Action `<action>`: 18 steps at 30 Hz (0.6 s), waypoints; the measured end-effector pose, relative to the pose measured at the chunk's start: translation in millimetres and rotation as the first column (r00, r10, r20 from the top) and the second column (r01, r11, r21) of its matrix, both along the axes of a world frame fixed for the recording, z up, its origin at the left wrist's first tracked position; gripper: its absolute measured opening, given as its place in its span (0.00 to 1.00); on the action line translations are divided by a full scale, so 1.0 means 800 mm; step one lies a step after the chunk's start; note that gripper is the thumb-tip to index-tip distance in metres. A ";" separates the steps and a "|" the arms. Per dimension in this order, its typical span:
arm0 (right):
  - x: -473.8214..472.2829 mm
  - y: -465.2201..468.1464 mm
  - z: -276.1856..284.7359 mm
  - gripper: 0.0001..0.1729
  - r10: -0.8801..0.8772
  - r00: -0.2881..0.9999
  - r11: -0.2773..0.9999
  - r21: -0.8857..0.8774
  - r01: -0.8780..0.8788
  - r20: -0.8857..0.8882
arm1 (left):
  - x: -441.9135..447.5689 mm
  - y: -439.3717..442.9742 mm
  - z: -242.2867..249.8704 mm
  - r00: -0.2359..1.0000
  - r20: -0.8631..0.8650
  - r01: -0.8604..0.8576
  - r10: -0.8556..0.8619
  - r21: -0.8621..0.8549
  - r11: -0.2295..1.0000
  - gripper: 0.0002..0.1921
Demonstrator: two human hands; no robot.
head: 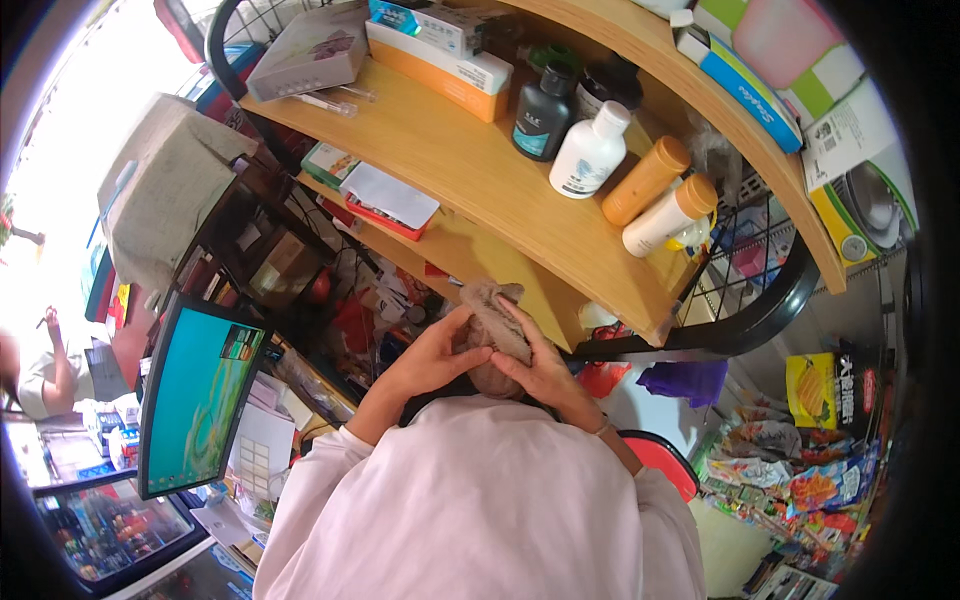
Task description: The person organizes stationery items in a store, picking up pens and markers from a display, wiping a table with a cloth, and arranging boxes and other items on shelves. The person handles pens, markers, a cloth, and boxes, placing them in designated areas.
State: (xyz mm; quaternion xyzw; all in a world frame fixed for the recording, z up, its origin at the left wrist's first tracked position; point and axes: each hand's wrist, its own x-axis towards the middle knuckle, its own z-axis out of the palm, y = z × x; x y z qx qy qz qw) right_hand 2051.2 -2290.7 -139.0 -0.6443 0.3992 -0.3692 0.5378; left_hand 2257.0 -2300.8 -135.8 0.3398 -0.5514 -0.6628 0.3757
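A bunched brown-grey cloth (499, 322) is held between both hands, close in front of my chest. My left hand (442, 352) grips its left side, and my right hand (536, 360) presses on its right side with the fingers along it. The two thumbs almost meet over the cloth. What lies inside the folds, if anything, is hidden. Just beyond the hands is a wooden shelf unit (480, 187); on its board stand a black bottle (544, 112), a white bottle (590, 154) and two orange-capped bottles, one orange (646, 181) and one pale (667, 217).
A curved monitor (202, 397) stands at left, near a cloth-covered object (165, 187). Boxes (439, 71) sit on the upper board, a red tray (390, 217) below. A red-backed chair (660, 461) and packaged snacks (810, 465) are at right. Another person's arm (56, 375) shows far left.
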 end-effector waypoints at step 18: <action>0.005 -0.027 -0.035 0.32 -0.731 0.221 0.678 -0.723 0.134 -0.645 | 0.020 -0.138 -0.052 0.828 0.164 -0.440 0.536 -0.403 0.803 0.31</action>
